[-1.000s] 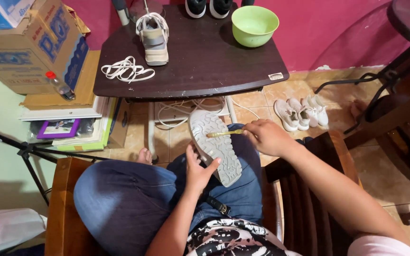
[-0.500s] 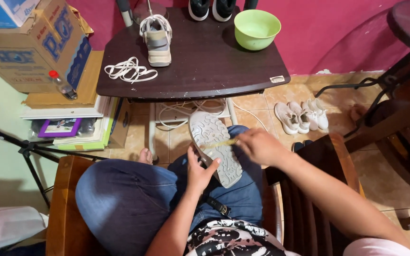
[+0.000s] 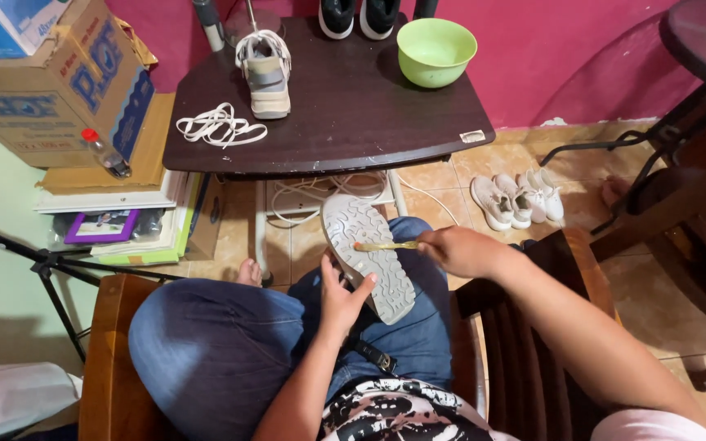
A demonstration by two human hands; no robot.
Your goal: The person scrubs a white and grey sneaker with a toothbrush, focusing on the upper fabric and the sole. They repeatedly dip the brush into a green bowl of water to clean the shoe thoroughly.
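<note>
A grey shoe with a rough, knobbly rubber sole [image 3: 368, 255] rests on matt blue denim jeans [image 3: 222, 343]. A slim yellow plastic brush [image 3: 387, 245] touches the sole. The dark wooden table [image 3: 353, 114] has a smooth, faintly glossy top. A light green plastic bowl [image 3: 435, 51] looks smooth. Brown cardboard box [image 3: 51, 90], matt.

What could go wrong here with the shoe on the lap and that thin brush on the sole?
1. The left hand grips the grey sneaker held sole-up only at its edge; a hard stroke could twist it off the lap.
2. The right hand pinches the thin yellow-handled brush at its far end, so it could slip or flick dirt onto the blue jeans.
</note>
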